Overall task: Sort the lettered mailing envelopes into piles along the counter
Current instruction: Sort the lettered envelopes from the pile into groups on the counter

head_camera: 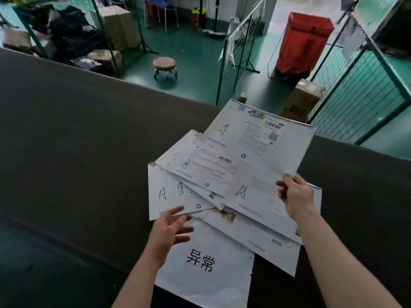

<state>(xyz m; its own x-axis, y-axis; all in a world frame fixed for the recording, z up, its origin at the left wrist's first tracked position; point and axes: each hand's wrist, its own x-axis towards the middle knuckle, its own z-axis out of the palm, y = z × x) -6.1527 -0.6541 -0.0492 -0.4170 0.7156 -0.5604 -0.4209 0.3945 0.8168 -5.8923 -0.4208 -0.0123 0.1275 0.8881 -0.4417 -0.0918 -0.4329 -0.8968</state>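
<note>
white top envelope [262, 141] pinched in right grip [294, 196]; left grip [170, 227] wide beside pile.

Single head-worn wide-angle view, looking forward and down, close over counter [77, 141]; floor beyond.

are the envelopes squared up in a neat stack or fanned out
Fanned out. The envelopes overlap at different angles, each showing its handwritten letter; the right hand pinches the top one's edge.

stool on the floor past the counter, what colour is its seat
Brown round seat, clearest in the head view.
</note>
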